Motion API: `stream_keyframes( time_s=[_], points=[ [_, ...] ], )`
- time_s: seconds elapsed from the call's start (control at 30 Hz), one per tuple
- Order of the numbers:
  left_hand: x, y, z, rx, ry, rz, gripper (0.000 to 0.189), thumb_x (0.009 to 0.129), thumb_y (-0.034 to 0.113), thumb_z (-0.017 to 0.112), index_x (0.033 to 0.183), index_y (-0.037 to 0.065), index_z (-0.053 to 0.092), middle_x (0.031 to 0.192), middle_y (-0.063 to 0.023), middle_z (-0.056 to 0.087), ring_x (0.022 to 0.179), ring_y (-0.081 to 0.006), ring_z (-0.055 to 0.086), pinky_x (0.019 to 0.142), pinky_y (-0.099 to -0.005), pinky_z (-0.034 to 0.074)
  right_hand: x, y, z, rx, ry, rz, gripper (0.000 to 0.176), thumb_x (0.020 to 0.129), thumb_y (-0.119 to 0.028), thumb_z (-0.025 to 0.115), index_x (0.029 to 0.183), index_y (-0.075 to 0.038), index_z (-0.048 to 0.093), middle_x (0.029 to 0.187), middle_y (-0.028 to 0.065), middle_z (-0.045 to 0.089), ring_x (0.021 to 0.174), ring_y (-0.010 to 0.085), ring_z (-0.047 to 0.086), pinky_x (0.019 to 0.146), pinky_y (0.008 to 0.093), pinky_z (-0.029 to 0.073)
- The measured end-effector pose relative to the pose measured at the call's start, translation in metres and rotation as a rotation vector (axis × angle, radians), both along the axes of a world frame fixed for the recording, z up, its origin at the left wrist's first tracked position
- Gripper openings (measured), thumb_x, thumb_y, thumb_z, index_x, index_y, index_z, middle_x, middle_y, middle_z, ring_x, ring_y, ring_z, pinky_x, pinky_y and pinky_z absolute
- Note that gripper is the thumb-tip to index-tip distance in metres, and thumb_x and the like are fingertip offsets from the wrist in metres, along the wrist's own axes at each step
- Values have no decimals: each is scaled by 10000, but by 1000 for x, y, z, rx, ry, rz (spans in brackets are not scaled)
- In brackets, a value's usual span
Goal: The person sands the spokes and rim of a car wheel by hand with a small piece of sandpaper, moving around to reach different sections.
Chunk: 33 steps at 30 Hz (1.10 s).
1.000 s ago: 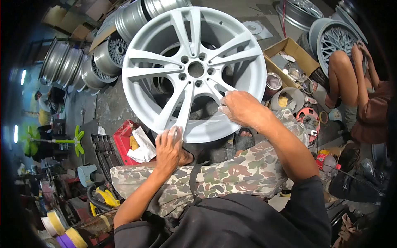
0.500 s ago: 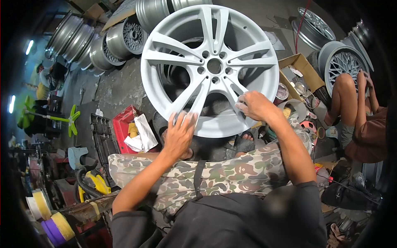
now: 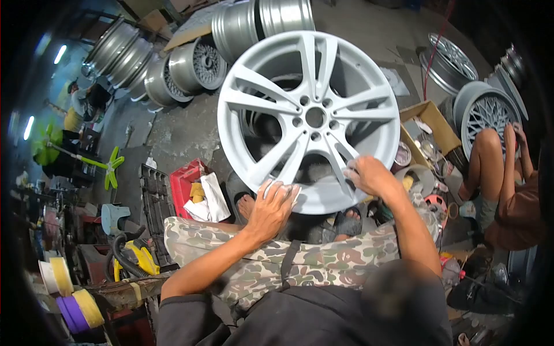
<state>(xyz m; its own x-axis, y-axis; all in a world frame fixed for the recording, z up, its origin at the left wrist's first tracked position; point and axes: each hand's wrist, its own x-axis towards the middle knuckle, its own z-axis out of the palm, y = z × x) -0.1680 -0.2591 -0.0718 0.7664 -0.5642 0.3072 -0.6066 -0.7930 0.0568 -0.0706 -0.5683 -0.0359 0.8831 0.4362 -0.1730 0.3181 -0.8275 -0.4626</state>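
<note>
A pale grey-white car wheel rim (image 3: pixel 380 115) with paired spokes stands in front of me, its face tilted up. My left hand (image 3: pixel 270 209) rests on the rim's near edge at the lower left, fingers stretched out with whitish dust on the tips. At the lower right spoke, my right hand (image 3: pixel 374 176) has its fingers bent and pressed together against the metal. Whatever may be under those fingertips is hidden. Both forearms reach over my camouflage trousers (image 3: pixel 323 262).
Silver wheels (image 3: pixel 234 29) stand behind and to the left. A red crate (image 3: pixel 182 184) holds a white cloth. On the right are a cardboard box (image 3: pixel 441 124) of supplies and another person (image 3: pixel 511 196) handling a mesh wheel (image 3: pixel 487 109). A yellow-and-black tool (image 3: pixel 138 258) lies left.
The whole view has shifted, so the wheel appears lower and further right. My left hand has slid slightly right along the near edge. My right hand stays at the same spoke.
</note>
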Motion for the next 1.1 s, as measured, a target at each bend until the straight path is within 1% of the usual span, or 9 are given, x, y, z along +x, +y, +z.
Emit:
stream_keyframes(
  time_s=[0.1,0.2,0.3,0.5,0.7,0.77,0.87,0.97,1.1],
  points=[
    [41,-22,24,-170,-36,46,324,939,111,683,1251,25,685,1088,-116,607,1104,-325,566,1010,-490,429,2,8,6,166,-11,19,292,952,-252,700,1070,9,754,985,252,711,914,450,673,853,497,531],
    [64,-50,33,-569,258,62,138,986,81,616,986,-36,689,968,-150,616,963,-349,555,851,-471,447,-2,21,25,347,-146,8,312,945,-255,742,1110,9,754,960,173,697,820,321,679,795,409,539],
    [71,-72,37,-788,253,30,143,991,66,595,951,-48,672,935,-177,597,932,-373,551,839,-477,446,-11,34,45,576,63,-103,288,941,-230,770,1122,-6,765,940,73,655,787,146,615,748,298,504],
    [52,-60,25,-536,440,-40,180,1031,104,570,1037,-51,661,929,-207,603,854,-426,603,774,-492,477,-44,31,-5,788,167,-296,204,928,-179,758,1062,-26,773,892,43,671,778,103,581,708,289,486],
    [-12,-25,-17,180,169,-147,475,1016,229,576,1413,-31,561,1271,-246,638,1198,-406,603,1082,-488,447,-70,17,-34,655,-24,-577,202,938,-183,706,1035,-6,713,886,139,704,767,212,649,720,348,518],
    [-28,-42,-31,622,13,26,537,1018,232,501,1481,-38,495,1387,-282,576,1308,-436,536,1163,-535,360,-68,5,-48,678,-70,-640,208,940,-182,696,1045,-3,700,887,155,706,767,232,663,719,364,525],
    [-33,-83,-36,606,96,86,507,998,205,471,1411,-80,541,1339,-310,595,1240,-441,567,1091,-510,406,-70,5,-41,573,-90,-604,216,931,-173,698,1056,3,695,902,190,715,808,273,709,745,392,548],
    [-23,-110,-53,389,219,-9,345,930,159,555,1171,-78,626,1059,-195,624,1068,-350,602,1004,-479,440,-67,8,-61,475,-252,-495,199,909,-155,711,1046,-15,742,921,179,719,852,313,711,778,389,546],
    [-13,-82,-56,244,-30,-165,558,866,299,734,1235,-99,600,1075,-237,649,1080,-378,630,981,-449,499,-72,13,-46,473,-261,-475,207,909,-120,728,1070,9,749,912,152,714,781,218,662,744,348,523]
  ],
)
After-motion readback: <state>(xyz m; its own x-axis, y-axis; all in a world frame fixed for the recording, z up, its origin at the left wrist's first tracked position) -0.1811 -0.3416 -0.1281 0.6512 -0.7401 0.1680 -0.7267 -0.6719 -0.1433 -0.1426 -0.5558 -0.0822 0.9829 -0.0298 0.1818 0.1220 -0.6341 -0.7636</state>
